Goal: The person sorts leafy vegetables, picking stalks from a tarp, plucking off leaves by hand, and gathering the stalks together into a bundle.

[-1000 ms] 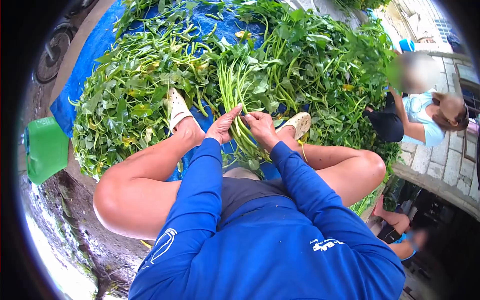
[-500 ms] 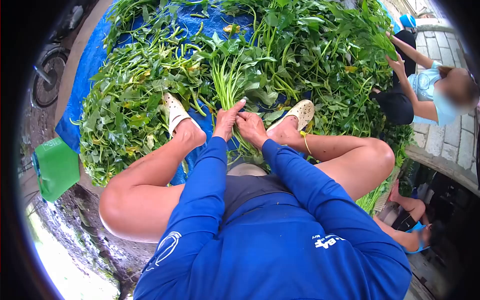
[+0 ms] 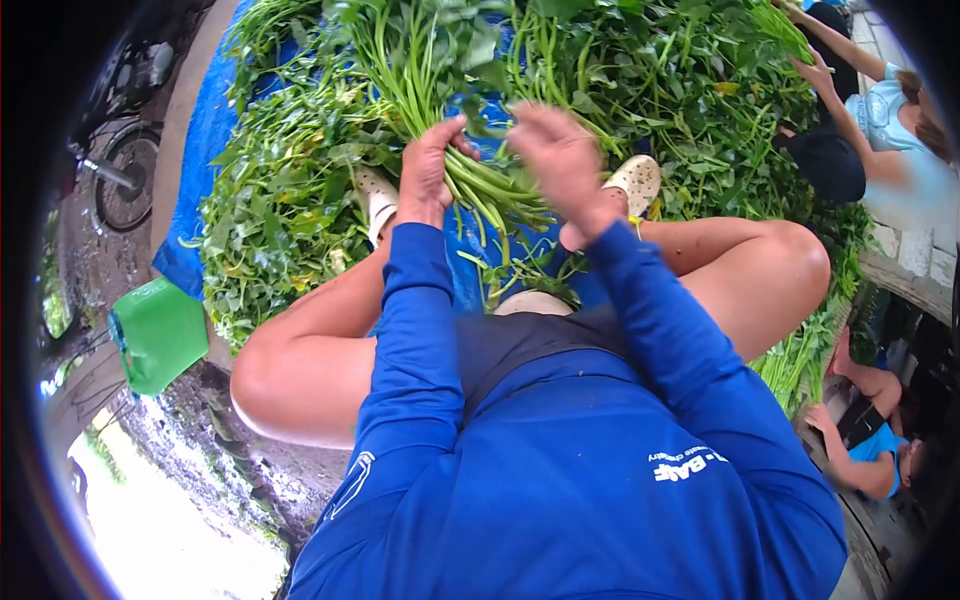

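Observation:
My left hand [image 3: 426, 168] is closed around a bunch of leafy greens [image 3: 405, 80] with long pale-green stems, resembling water spinach. The leaves point away from me, and the cut ends fan out below and right of the fist. To the right of those ends, my right hand [image 3: 562, 165] is lifted with its fingers apart, slightly blurred and holding nothing. Loose stem pieces [image 3: 525, 268] lie on the blue tarp [image 3: 468, 285] between my legs.
Heaps of leafy greens [image 3: 290, 180] surround my sandalled feet. A green container [image 3: 158, 335] and a wheel [image 3: 128, 175] stand at left. At upper right a person [image 3: 885, 115] holds greens; another person [image 3: 870, 420] sits lower right beside more stems [image 3: 800, 365].
My hands were together low on the bunch. Now they are apart and farther forward: the left keeps the bunch, with more stems showing, while the right has let go and moved right.

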`<state>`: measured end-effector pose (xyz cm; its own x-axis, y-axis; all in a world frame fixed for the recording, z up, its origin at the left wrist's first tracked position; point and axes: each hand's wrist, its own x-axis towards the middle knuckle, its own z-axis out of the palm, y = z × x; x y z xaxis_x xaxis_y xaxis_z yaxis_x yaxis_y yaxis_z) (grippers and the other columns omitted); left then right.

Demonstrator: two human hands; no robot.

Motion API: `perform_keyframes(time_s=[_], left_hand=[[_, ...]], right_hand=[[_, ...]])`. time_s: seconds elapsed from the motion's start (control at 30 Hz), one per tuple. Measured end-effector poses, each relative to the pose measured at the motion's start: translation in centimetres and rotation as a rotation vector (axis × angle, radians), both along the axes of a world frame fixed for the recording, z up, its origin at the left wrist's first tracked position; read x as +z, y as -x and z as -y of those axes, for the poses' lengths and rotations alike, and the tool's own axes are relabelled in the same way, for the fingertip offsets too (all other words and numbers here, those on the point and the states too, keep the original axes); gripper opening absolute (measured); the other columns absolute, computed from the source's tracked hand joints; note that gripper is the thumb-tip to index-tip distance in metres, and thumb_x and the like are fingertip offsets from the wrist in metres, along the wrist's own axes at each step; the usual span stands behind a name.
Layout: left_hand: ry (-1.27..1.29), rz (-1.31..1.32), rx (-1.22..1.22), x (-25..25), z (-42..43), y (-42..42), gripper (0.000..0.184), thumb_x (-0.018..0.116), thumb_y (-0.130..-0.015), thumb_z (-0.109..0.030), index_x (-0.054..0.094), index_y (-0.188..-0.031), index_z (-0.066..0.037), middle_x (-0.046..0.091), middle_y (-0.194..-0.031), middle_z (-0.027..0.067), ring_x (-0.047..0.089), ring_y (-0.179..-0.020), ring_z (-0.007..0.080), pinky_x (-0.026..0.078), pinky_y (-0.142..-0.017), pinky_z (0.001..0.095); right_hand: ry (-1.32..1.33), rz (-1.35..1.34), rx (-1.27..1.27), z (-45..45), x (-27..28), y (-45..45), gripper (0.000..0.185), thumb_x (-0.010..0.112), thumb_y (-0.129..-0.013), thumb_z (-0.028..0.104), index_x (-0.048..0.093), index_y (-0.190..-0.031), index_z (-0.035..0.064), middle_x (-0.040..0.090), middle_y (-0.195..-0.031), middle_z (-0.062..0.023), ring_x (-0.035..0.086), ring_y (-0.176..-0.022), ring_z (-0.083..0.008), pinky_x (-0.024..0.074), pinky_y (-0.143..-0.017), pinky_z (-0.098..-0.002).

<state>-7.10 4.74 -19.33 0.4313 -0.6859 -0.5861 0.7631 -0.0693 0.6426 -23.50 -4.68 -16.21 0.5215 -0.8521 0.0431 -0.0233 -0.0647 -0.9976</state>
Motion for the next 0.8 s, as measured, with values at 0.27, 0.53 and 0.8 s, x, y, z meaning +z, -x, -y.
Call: perform_keyframes(time_s=[0.27,0.53,0.8], left_hand=[[0.234,0.029,0.044,10.1,-1.6,-1.8,0.017,0.075,-0.096,-0.017,0.063,-0.088,-0.010,0.055,-0.070,-0.0025,0.058,-0.063,0.0114,0.056,-0.064,0.0319],[0.209,0.017,0.074,11.8,-3.2,0.7,0.016,0.076,-0.095,-0.017,0.062,-0.088,-0.011,0.054,-0.070,-0.0028,0.057,-0.060,0.0107,0.052,-0.058,0.0295],[0.143,-0.037,0.342,8.5,-5.2,-3.6,0.017,0.077,-0.094,-0.013,0.061,-0.089,-0.012,0.055,-0.067,-0.0030,0.056,-0.055,0.0097,0.054,-0.054,0.0253]], right_hand=[[0.300,-0.257,0.410,1.4,12.5,6.8,0.020,0.073,-0.090,0.005,0.077,-0.109,0.0048,0.075,-0.100,-0.0074,0.070,-0.087,-0.0149,0.0553,-0.075,-0.0262],[0.752,-0.360,0.592,-0.9,11.4,6.4,0.008,0.071,-0.089,0.017,0.072,-0.094,0.0117,0.068,-0.089,-0.0083,0.067,-0.092,-0.0301,0.0489,-0.084,-0.0478],[0.700,-0.486,0.587,-4.3,7.4,11.1,0.010,0.072,-0.081,0.017,0.066,-0.081,0.0095,0.063,-0.072,-0.0086,0.062,-0.069,-0.0319,0.0445,-0.065,-0.0501]])
